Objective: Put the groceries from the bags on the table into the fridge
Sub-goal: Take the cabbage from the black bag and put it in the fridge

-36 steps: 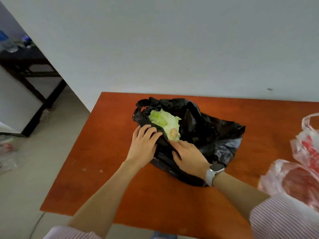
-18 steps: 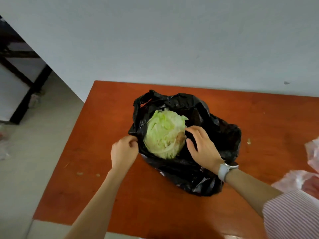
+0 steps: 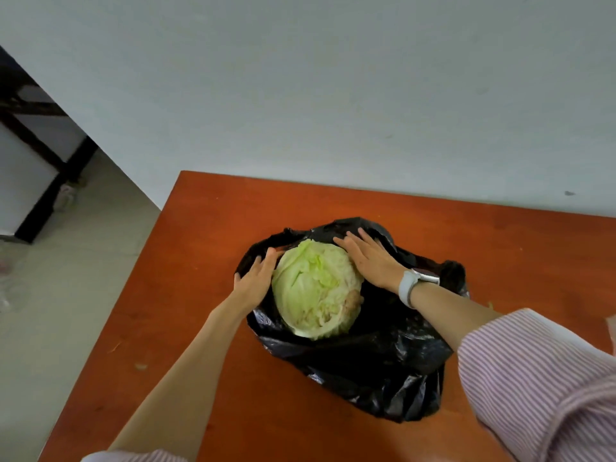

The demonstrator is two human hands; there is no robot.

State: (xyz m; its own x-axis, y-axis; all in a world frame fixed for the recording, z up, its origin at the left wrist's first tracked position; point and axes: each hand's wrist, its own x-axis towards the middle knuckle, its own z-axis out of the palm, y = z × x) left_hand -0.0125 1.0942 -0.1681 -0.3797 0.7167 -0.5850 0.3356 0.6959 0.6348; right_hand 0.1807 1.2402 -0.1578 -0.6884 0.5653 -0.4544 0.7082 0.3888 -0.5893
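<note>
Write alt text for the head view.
Two bare hands, left hand and right hand, cup a pale green cabbage sitting in an opened black plastic bag on a reddish wooden table against a white wall.

- A pale green cabbage [image 3: 316, 291] is seen at the frame's centre, lying in an opened black bag [image 3: 376, 358] on a red-brown table [image 3: 206, 241].
- The cabbage is flanked by the left hand [image 3: 255, 280] and right hand [image 3: 370, 260], fingers spread.
- A watch [image 3: 411, 285] is worn on the right wrist.
</note>
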